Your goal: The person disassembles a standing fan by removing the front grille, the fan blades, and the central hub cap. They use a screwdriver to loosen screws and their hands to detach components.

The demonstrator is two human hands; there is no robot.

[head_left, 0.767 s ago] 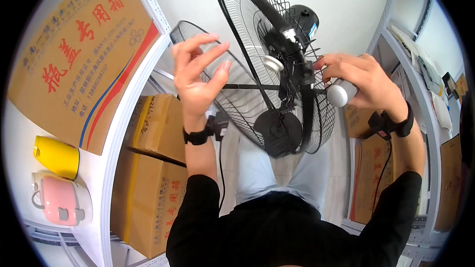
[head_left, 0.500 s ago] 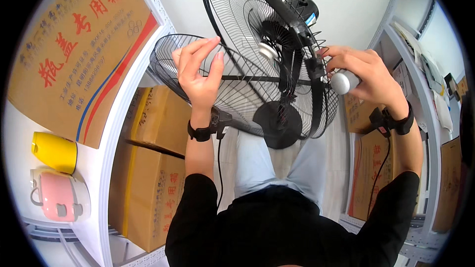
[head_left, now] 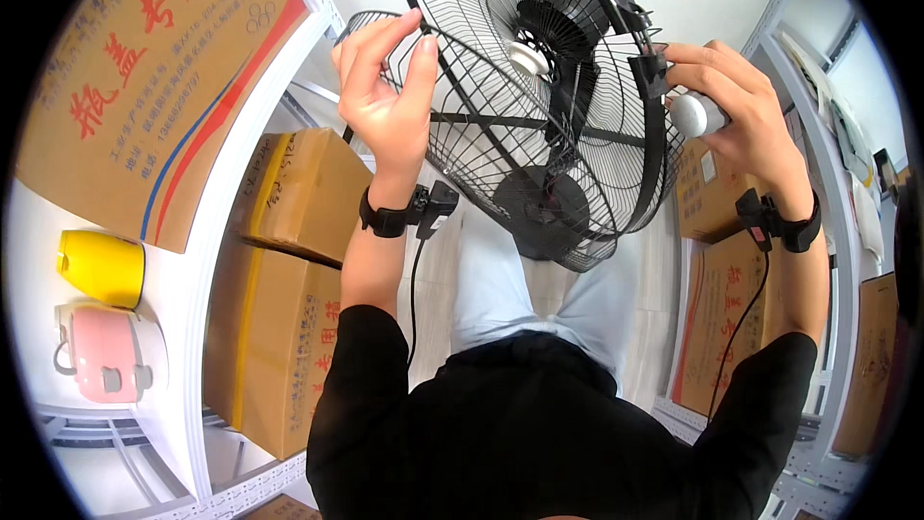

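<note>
A black pedestal fan (head_left: pixel 573 58) stands before me, its round base (head_left: pixel 539 207) near my legs. Its front wire grille (head_left: pixel 491 149) is hinged away from the rear cage and slants across the blades. My left hand (head_left: pixel 387 101) is raised at the grille's upper left edge, thumb and fingers bent around its thin rim. At the fan's right side, my right hand (head_left: pixel 736 96) holds a grey cylinder with a rounded end (head_left: pixel 700 114); the rest of it is hidden. The fingertips of that hand touch the cage rim by a black clip (head_left: pixel 650 75).
On the left shelf stand a large cardboard box (head_left: pixel 154 87), a yellow container (head_left: pixel 101 268) and a pink appliance (head_left: pixel 106 351). Cardboard boxes (head_left: pixel 279 327) are stacked below. More boxes (head_left: pixel 722 308) line the right rack. Cables hang from both wrist straps.
The front grille has swung right, closer to the rear cage. Both hands have moved up slightly, and the right one has also shifted right with the grey cylinder.
</note>
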